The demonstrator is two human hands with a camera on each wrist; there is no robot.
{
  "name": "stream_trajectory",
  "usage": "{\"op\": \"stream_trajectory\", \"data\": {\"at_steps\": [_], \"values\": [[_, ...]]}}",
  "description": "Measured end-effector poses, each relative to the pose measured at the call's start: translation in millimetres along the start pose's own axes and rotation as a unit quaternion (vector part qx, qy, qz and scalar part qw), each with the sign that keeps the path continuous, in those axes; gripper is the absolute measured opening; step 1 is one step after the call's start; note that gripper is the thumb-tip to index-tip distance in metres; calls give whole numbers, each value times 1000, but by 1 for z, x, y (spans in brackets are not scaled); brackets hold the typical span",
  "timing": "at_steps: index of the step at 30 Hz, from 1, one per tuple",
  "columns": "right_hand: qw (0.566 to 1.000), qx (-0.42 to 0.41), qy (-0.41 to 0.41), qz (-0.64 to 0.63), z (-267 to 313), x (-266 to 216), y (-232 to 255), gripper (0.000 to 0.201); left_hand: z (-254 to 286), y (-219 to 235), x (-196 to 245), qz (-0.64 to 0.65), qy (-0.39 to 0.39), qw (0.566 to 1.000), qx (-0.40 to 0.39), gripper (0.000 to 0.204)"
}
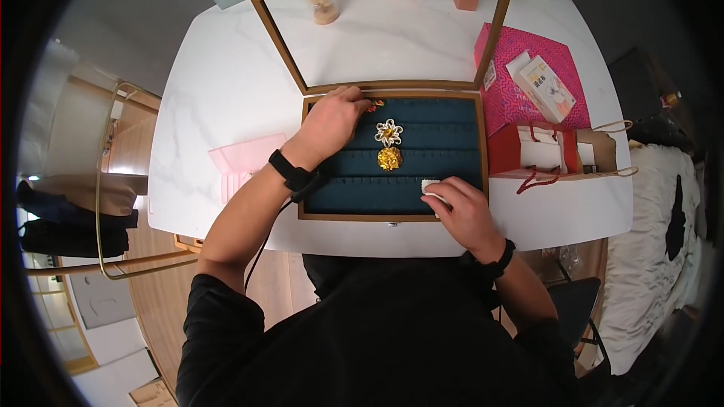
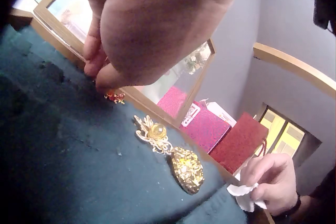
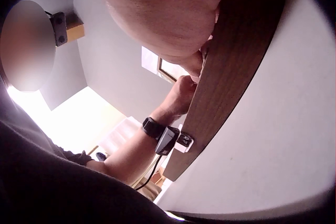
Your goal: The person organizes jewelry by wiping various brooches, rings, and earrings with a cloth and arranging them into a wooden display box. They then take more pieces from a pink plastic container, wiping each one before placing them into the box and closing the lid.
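A wooden jewelry box (image 1: 483,158) lies open in front of me, lined with dark teal fabric in rows. At its back edge my left hand (image 1: 332,122) pinches a small red-and-gold brooch (image 2: 114,97), mostly covered by the fingers in the head view. Below it on the lining sit a silver flower brooch (image 1: 388,133) with a yellow centre and a round gold brooch (image 1: 390,158). My right hand (image 1: 465,215) grips a crumpled white cloth (image 2: 241,195) over the box's front right corner.
The box's glass lid (image 1: 385,38) stands raised at the back. To the right are a pink patterned bag (image 1: 562,53), a small white carton (image 1: 547,90) and a red gift bag (image 1: 509,152). A pink case (image 1: 245,154) lies left of the box on the marble-look table (image 1: 219,68).
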State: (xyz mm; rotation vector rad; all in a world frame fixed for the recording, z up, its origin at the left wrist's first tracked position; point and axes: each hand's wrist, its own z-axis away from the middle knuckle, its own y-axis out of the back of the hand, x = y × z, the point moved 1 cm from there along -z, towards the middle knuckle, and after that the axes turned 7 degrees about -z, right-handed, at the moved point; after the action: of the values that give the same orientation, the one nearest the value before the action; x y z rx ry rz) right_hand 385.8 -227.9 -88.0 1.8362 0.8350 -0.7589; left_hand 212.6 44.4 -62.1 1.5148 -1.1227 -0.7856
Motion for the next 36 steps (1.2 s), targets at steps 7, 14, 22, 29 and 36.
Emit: {"op": "stream_trajectory", "data": {"at_steps": [7,14,22,29,36], "values": [[1000,-4,0,-1,-1,-1,1,15,1,7,3,-23,-19,1000,-5,31],[1000,1,-2,-2,-1,0,0,15,8,29,-2,-26,6,998,58,27],[987,35,-120,-101,-5,-1,6,13,77,106,2,107,151,976,114,8],[991,57,-106,-61,-11,-4,8,7,177,90,-21,175,327,918,138,6],[991,54,-118,-46,-5,4,6,7,229,78,-31,145,386,896,163,7]]}}
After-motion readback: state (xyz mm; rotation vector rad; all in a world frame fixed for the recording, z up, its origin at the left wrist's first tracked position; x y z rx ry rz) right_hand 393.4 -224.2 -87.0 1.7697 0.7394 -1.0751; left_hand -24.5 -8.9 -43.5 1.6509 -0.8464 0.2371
